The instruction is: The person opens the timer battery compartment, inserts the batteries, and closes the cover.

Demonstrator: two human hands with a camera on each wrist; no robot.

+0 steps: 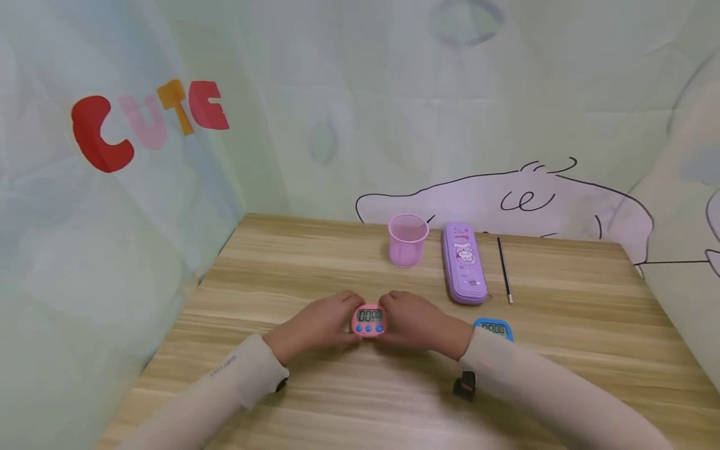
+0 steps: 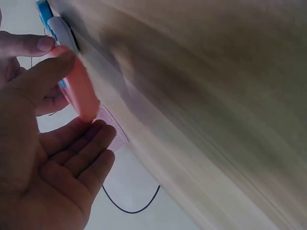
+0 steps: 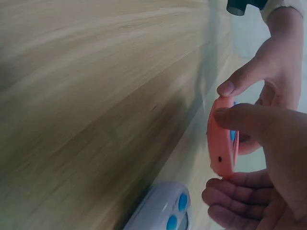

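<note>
A small pink digital timer [image 1: 369, 333] with blue buttons faces up, its display reading zeros. My left hand [image 1: 317, 322] pinches its left end, thumb on the near edge and fingers at the far one. On the opposite end, my right hand [image 1: 419, 322] pinches it the same way. Both wrist views show the timer [image 2: 79, 91] raised off the tabletop, with the thumbs along one edge. A second timer [image 1: 494, 324], blue-rimmed, lies by the right wrist, partly hidden by the sleeve; its white body [image 3: 153, 211] shows in the right wrist view.
Behind the hands on the wooden table [image 1: 270, 262] stands a pink translucent cup [image 1: 406, 250]. To its right are a purple pencil case [image 1: 465, 265] and a dark pencil [image 1: 504, 269]. Printed fabric walls [image 1: 315, 94] border the table at the back and sides.
</note>
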